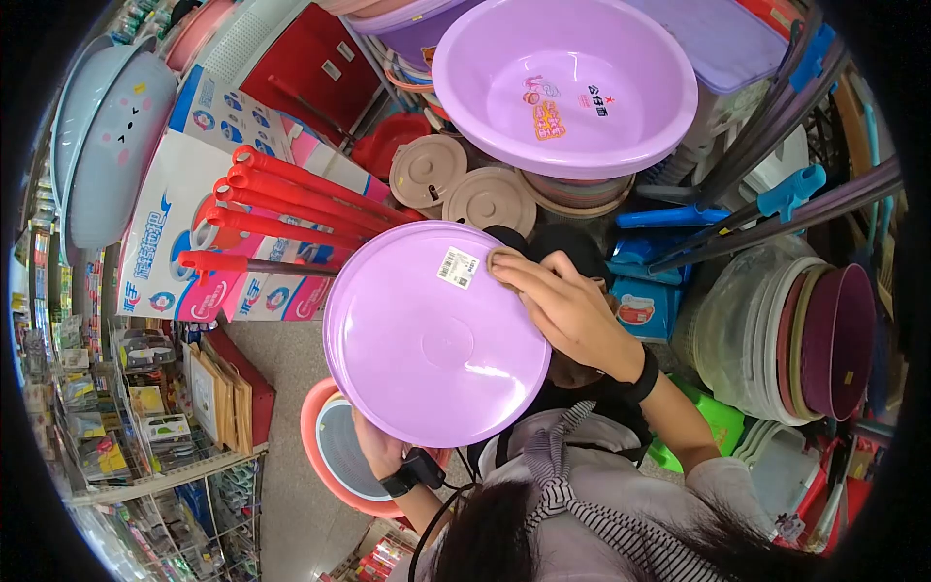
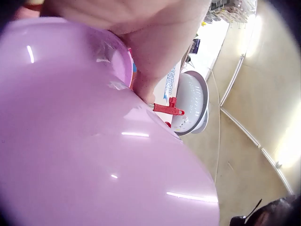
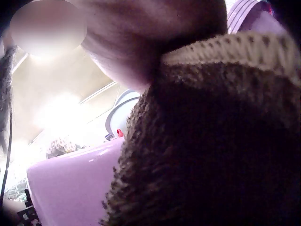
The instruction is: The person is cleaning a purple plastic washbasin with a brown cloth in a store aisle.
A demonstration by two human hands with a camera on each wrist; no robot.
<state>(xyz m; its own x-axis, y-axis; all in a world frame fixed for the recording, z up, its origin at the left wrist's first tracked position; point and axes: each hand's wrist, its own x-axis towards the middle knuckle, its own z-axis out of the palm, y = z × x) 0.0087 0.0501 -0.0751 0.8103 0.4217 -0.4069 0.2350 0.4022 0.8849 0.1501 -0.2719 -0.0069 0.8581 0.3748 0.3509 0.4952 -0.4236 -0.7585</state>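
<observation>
A purple plastic basin [image 1: 427, 359] is held up in front of the body, its flat underside with a white barcode sticker [image 1: 456, 269] facing the head camera. My left hand [image 1: 376, 441] grips the basin at its lower left, most of the fingers hidden behind it. On the upper right of the underside, my right hand [image 1: 572, 310] holds a brown cloth [image 1: 500, 260] against the plastic. Close up in the right wrist view, the fuzzy cloth [image 3: 202, 146] shows a pale stitched edge and covers much of the basin [image 3: 75, 183].
Another purple basin [image 1: 582, 107] with printed pictures rests on a stack ahead. Red mop handles [image 1: 301, 199] stick out of a printed box [image 1: 160, 228] on the left. Stacked tubs [image 1: 756, 330] stand at right, and a pink basin [image 1: 325, 475] sits low, beside shop shelves [image 1: 145, 407].
</observation>
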